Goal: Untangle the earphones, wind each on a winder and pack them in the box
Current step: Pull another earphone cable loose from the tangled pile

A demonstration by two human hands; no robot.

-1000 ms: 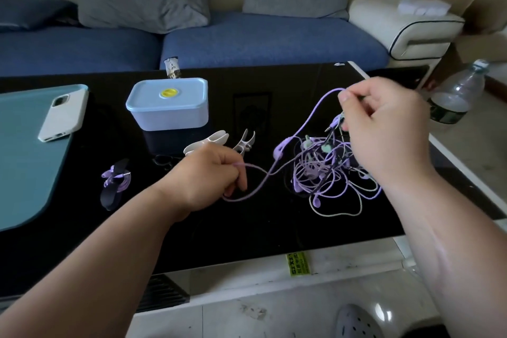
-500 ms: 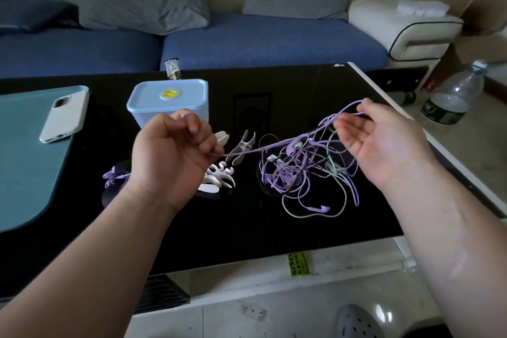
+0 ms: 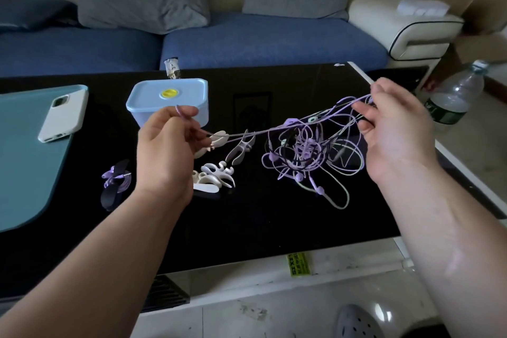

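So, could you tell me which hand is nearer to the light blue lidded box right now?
Left. The left hand is just in front of the box, pinching a purple cord; the right hand holds the tangle well off to the box's right.

We get soft, dim daylight, brightest on the floor (image 3: 477,151) to the right of the black table (image 3: 260,228), so light seems to come from there. The table's glossy top goes near-black and gives faint reflections; shadows on it are lost. The earphones (image 3: 292,121) above its middle look sharp. Behind the table the sofa (image 3: 260,44) bows with wide-angle distortion, and in front of it a glint flares on the tiles.
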